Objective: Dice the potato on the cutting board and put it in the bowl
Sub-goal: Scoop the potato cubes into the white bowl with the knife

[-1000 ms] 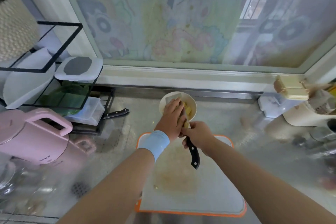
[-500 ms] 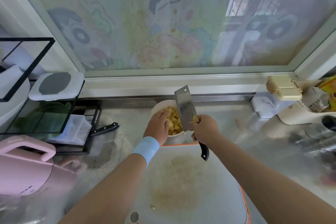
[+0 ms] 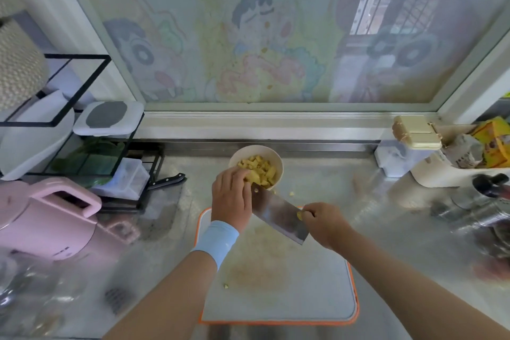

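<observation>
Pale yellow potato dice (image 3: 260, 171) fill the small cream bowl (image 3: 281, 167), which stands upright on the counter (image 3: 386, 218) just past the far edge of the white, orange-rimmed cutting board (image 3: 317, 292). The board lies flat and smeared, with one stray bit (image 3: 226, 286) near its left edge.

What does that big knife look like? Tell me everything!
The cleaver has a wide, rectangular, shiny metal blade with yellow potato bits stuck on it. The right hand grips its handle, which is hidden. It is held tilted above the cutting board, its far end at the bowl beside the left hand.
</observation>
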Motion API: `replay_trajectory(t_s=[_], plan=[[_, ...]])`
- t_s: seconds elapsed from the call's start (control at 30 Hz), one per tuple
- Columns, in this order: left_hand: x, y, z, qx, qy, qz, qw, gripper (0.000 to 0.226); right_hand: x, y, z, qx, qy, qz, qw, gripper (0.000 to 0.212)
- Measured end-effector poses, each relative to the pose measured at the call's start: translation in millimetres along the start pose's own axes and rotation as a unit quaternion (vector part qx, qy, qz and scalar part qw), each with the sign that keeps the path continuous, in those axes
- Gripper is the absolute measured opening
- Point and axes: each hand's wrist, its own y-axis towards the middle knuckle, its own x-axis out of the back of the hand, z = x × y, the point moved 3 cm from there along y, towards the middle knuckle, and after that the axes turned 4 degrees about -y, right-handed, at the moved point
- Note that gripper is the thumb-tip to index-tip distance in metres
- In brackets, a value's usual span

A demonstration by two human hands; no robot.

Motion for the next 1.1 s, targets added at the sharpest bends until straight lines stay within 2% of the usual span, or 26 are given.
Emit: replay_trajectory(t_s=[0.13,0.27,0.4,0.6,0.7,0.8,0.87,0.97,1.1], plan=[[-14.6,-41.3,-9.8,-0.050,0.036,0.158,0.985,0.029,-25.7,-16.2,-15.9,0.009,-0.025,0.060,0.998,0.024],[-35.3,-81.7,-6.5,-0.031,0.056,0.309,0.949,0.030,-54.1,-20.1,-28.7,0.013,-0.036,0.109,0.993,0.016],[-39.1,-99.3,6.3,0.015,0.083,0.379,0.922,0.036,-82.7,-16.0,-37.5,0.033,-0.065,0.142,0.987,0.017],[-44.4,-90.1,22.1,0.044,0.109,0.431,0.895,0.037,-104.8,7.0,-44.4,0.058,-0.132,0.114,0.983,0.026],[-45.3,-77.2,34.1,0.064,0.125,0.435,0.889,0.037,-105.9,17.2,-35.8,0.051,-0.147,0.118,0.981,0.033],[-44.2,-57.4,49.6,0.103,0.131,0.388,0.907,0.042,-102.8,30.2,-20.5,0.057,-0.172,0.105,0.978,0.037],[-46.2,-41.6,60.5,0.118,0.137,0.348,0.920,0.041,-95.4,41.5,-7.9,0.049,-0.178,0.058,0.981,0.038],[-53.8,-19.0,74.2,0.126,0.142,0.305,0.933,0.036,-82.3,65.5,1.4,-0.018,-0.103,-0.016,0.994,0.038],[-67.1,1.3,94.7,0.131,0.169,0.255,0.943,0.033,-77.0,103.2,-5.5,-0.086,-0.025,-0.076,0.993,0.035]])
